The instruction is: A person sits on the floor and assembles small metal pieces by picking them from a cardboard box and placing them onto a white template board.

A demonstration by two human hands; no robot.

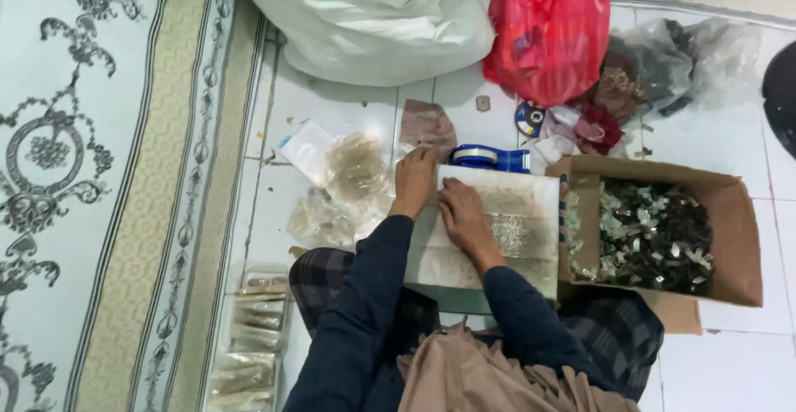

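Note:
A white rectangular board lies on my lap, with a patch of small pale pieces on its middle. My left hand rests at the board's far left corner, fingers bent down onto its edge. My right hand lies flat on the board just right of the left hand, fingers pressed on the surface. Whether either hand pinches a small piece is too fine to see. A blue tape dispenser sits just beyond the board.
An open cardboard box of small dark and silvery pieces stands at my right. Clear packets lie left of the board, a clear tray of filled packets by my left knee. A white sack, red bag and grey bag lie beyond. Patterned carpet covers the left.

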